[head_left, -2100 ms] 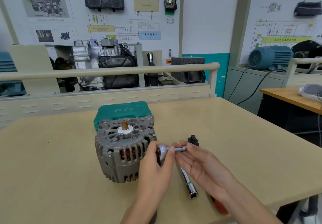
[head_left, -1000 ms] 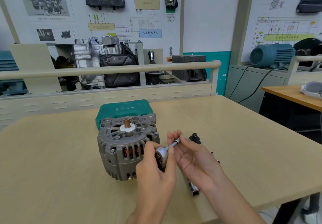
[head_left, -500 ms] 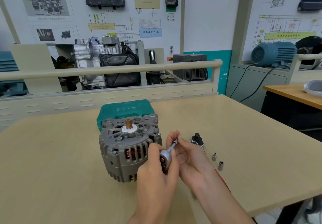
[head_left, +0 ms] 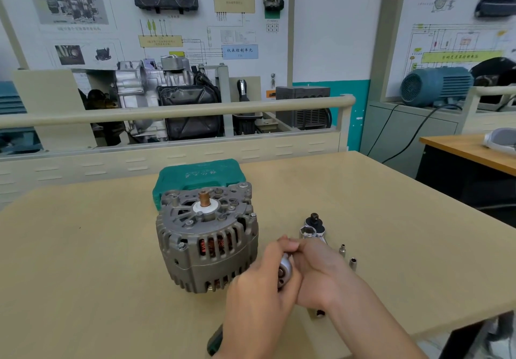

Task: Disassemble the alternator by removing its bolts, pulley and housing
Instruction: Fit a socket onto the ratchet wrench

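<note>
Alternator (head_left: pixel 206 241), green case (head_left: pixel 199 175) on table (head_left: pixel 83 261)

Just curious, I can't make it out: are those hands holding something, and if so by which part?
Yes: a small ratchet wrench. The left hand grips it around its round metal head; the right hand pinches something at its top, hidden by the fingers.

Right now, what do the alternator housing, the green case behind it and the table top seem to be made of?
Alternator housing: probably cast aluminium, matte grey, with ribbed vents and copper windings showing through.
Green case: likely moulded plastic, with rounded edges and a dull sheen.
Table top: looks like beige laminate board, smooth and uniform.
</note>
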A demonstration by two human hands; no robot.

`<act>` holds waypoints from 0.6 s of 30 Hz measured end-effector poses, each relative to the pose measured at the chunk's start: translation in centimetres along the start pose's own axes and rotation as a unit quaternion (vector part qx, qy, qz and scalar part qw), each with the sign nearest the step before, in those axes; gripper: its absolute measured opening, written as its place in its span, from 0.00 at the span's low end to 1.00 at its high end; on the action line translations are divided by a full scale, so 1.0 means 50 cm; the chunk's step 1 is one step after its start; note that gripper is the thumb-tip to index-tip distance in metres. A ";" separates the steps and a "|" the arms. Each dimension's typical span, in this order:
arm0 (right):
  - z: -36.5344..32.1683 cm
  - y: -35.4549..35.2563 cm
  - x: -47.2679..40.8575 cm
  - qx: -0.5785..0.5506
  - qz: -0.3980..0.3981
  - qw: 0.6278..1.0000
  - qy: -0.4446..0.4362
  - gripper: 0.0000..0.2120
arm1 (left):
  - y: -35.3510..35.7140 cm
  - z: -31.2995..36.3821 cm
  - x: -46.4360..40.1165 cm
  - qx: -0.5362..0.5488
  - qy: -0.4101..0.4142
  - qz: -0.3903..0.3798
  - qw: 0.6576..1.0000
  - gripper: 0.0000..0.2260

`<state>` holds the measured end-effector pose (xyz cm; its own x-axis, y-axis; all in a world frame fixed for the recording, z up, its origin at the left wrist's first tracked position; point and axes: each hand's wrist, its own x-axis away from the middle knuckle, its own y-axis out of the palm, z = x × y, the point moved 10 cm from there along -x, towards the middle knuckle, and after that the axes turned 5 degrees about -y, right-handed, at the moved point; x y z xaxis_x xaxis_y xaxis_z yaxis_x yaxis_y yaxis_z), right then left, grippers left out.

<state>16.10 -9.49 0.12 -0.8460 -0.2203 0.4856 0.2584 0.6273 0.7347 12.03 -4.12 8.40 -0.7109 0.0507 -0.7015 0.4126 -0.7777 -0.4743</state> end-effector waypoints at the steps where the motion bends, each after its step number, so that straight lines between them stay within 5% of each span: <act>1: -0.002 -0.003 -0.003 0.002 0.009 1.000 -0.005 0.20 | -0.002 0.000 0.000 0.003 0.003 0.002 1.000 0.11; 12: -0.008 -0.007 -0.024 -0.025 0.053 0.996 -0.074 0.19 | -0.017 0.008 -0.007 0.028 0.003 -0.034 0.999 0.07; 16: -0.159 -0.085 0.020 0.007 0.121 0.955 -0.269 0.19 | -0.054 0.066 0.030 -0.021 0.058 0.000 0.998 0.07; 18: -0.176 -0.035 0.028 -0.079 0.007 0.963 -0.258 0.16 | -0.075 0.089 0.023 -0.018 0.082 0.019 0.996 0.05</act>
<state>18.57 -17.47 3.71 -0.9502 0.2135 0.2269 0.3056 0.4967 0.8124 7.13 -3.91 11.76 -0.5926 0.1254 -0.7957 0.4601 -0.7581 -0.4621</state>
